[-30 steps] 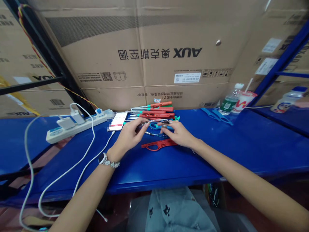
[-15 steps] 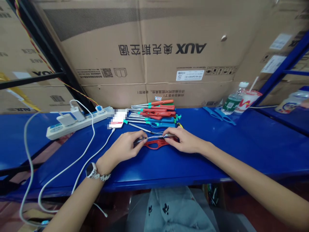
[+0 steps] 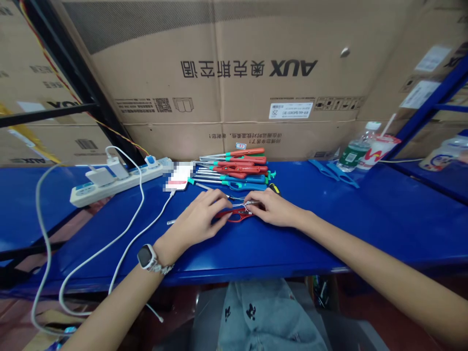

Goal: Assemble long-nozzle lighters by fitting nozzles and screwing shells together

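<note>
My left hand (image 3: 203, 214) curls its thumb and fingers around the near end of an open red lighter casing (image 3: 237, 217) on the blue table. A metal tube (image 3: 171, 223) pokes out to the left, beyond that hand, its other end hidden under the palm. Thumb and fingers of my right hand (image 3: 272, 207) pinch a small part with thin white wires (image 3: 246, 206) over the casing's right side; the fingers hide most of it. Just beyond lies a slim rod (image 3: 204, 186). Red and blue long-nosed lighters (image 3: 244, 168) are stacked behind my hands.
A white power strip (image 3: 82, 196) with plugs and trailing cables sits at left, near a charging phone (image 3: 179, 176). At right are blue casing pieces (image 3: 334, 173), a water bottle (image 3: 353, 152) and a paper cup (image 3: 378, 150). A large cardboard box (image 3: 226, 39) stands behind.
My left hand has moved right, toward the casing, and the metal tube's end now shows left of it. My right hand stays nearly in place with the wired part.
</note>
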A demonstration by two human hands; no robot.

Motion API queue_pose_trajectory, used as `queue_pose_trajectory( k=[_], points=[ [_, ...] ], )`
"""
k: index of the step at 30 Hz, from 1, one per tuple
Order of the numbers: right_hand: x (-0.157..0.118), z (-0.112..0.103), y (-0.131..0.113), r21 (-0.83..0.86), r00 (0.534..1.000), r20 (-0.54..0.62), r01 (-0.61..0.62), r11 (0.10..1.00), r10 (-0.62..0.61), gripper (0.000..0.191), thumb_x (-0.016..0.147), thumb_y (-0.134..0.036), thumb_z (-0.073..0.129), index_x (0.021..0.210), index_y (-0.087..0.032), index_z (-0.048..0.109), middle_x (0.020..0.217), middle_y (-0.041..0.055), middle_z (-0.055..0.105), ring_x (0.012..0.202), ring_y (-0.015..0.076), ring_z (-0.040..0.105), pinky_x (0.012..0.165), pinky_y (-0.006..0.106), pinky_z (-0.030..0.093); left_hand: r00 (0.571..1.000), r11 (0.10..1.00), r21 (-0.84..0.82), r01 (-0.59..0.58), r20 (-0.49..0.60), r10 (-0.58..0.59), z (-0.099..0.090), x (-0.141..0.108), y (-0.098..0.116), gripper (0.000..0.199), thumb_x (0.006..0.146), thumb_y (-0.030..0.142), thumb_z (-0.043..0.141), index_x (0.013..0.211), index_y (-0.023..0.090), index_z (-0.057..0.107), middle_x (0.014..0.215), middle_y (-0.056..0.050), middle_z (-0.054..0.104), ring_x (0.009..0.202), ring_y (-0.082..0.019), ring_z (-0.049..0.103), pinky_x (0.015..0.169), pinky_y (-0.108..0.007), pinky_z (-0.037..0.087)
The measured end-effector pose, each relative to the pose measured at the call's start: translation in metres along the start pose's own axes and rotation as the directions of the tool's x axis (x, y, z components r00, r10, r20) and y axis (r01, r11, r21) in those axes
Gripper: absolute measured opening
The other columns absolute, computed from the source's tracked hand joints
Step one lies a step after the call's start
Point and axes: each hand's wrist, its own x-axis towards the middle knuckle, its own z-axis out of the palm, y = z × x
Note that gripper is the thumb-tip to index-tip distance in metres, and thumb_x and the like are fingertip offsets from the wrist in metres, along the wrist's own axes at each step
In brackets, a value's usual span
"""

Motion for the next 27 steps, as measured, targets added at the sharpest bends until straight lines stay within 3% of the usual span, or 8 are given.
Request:
queue_pose_trajectory(
  k=[3,8,15,21,27],
  points=[
    [0.001,0.001,0.002,-0.006,1.0,-0.007,0.024,1.0,-0.025,0.013,0.1,-0.021,0.056,0.103,-0.016,0.067,0.078,0.0014,0.069,0.069,0.0155,0.059,0.075,0.032,0.037,0.995,0.993,0.062,-0.099,0.039,0.096,0.007,0.011,0.006,0.018,0.104,0.026,0.049,0.109,0.019,0.065,0.105,-0.008,0.065,0.098,-0.023,0.06,0.086,-0.04,0.051],
    [0.001,0.003,0.005,-0.024,0.999,-0.02,0.042,0.999,-0.043,0.012,0.099,-0.019,0.056,0.103,-0.016,0.067,0.086,0.0037,0.072,0.074,0.0165,0.062,0.078,0.033,0.039,0.982,0.987,0.091,-0.13,0.147,0.116,0.012,0.022,0.006,0.02,0.104,0.024,0.051,0.111,0.019,0.068,0.099,-0.006,0.068,0.092,-0.022,0.061,0.083,-0.039,0.05],
    [0.0,0.006,0.008,-0.006,0.998,-0.031,0.054,0.999,-0.054,0.013,0.1,-0.02,0.054,0.1,-0.017,0.067,0.096,0.0063,0.074,0.085,0.0186,0.065,0.081,0.034,0.041,0.988,0.998,0.002,-0.06,0.141,0.059,0.01,0.023,0.012,0.019,0.101,0.019,0.053,0.108,0.019,0.071,0.096,-0.007,0.07,0.091,-0.022,0.062,0.084,-0.038,0.051],
    [0.001,0.006,0.006,0.072,0.999,-0.044,0.023,0.997,-0.019,0.019,0.103,-0.024,0.05,0.1,-0.016,0.067,0.082,0.0032,0.071,0.068,0.0148,0.058,0.072,0.03,0.039,0.99,0.99,-0.14,0.024,0.139,-0.005,0.005,0.019,0.012,0.026,0.1,0.017,0.054,0.115,0.02,0.074,0.102,-0.009,0.07,0.097,-0.023,0.063,0.086,-0.037,0.054],
    [-0.001,0.007,0.003,0.058,0.999,-0.044,-0.011,0.998,0.014,0.021,0.104,-0.028,0.051,0.102,-0.016,0.068,0.087,0.0046,0.072,0.074,0.0159,0.061,0.074,0.031,0.041,0.994,0.985,-0.162,0.052,0.1,-0.036,0.014,0.015,0.015,0.027,0.102,0.018,0.052,0.112,0.019,0.077,0.098,-0.01,0.07,0.095,-0.023,0.063,0.085,-0.039,0.056]
  ],
)
